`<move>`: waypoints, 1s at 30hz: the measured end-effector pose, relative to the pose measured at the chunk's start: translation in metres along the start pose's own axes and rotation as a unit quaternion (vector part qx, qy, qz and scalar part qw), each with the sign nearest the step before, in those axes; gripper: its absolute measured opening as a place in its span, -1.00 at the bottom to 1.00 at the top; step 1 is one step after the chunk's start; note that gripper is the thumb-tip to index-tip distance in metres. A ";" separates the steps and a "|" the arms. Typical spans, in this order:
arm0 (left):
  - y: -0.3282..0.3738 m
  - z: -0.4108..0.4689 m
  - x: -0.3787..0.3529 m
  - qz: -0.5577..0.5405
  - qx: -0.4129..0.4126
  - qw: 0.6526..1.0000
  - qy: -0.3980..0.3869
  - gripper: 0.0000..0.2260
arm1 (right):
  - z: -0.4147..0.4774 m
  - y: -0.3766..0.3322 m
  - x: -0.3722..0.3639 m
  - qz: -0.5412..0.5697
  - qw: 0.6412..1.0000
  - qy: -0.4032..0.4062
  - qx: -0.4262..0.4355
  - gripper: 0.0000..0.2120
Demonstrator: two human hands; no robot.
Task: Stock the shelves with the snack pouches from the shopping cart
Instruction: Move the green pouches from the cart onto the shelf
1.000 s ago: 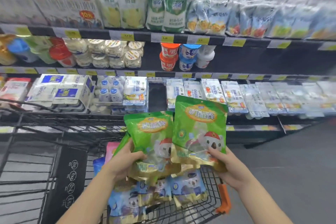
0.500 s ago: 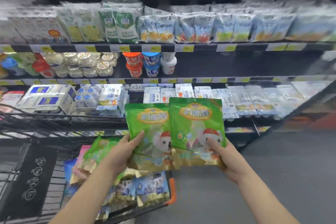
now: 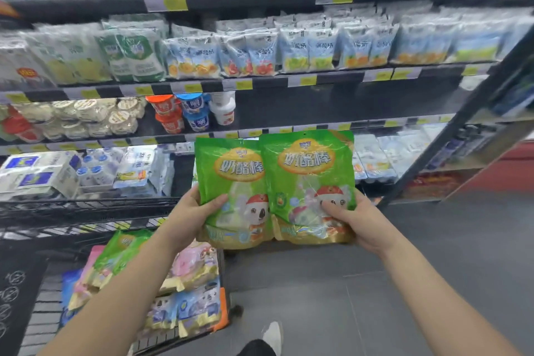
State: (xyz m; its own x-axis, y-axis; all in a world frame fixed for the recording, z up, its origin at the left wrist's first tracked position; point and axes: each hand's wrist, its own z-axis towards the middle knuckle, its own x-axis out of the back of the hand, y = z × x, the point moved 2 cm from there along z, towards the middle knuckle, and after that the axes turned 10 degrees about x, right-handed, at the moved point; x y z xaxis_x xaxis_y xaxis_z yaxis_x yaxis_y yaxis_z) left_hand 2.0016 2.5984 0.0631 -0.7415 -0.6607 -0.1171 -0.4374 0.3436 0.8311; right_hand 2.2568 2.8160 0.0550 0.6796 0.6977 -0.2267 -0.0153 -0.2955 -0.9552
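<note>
Fingers (image 3: 213, 203) of left hand (image 3: 187, 215) and right hand (image 3: 364, 220) are curled round left pouch (image 3: 231, 170) and right pouch (image 3: 309, 173), gripped low; either may be dropped if slick film slips.

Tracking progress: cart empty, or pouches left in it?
Not empty. Shopping cart holds piled green, pink and blue pouches; left hand and right hand grip green pouches outside it.

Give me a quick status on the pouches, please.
Left hand grips left green pouch. Right hand grips right green pouch. Path to shelves open.
</note>
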 end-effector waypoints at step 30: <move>0.083 0.207 -0.016 -0.105 -0.069 0.988 0.085 -0.44 | 0.292 -0.035 0.048 -0.044 0.994 -0.091 -0.031 -0.60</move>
State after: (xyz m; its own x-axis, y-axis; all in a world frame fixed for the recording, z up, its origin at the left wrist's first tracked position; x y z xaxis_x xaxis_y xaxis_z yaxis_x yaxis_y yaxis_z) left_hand 1.8722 2.7757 0.0211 -0.5404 -0.8145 -0.2112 -0.4895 0.1002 0.8662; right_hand 2.0752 3.0506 0.0222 0.5328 0.8273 -0.1778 0.0878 -0.2630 -0.9608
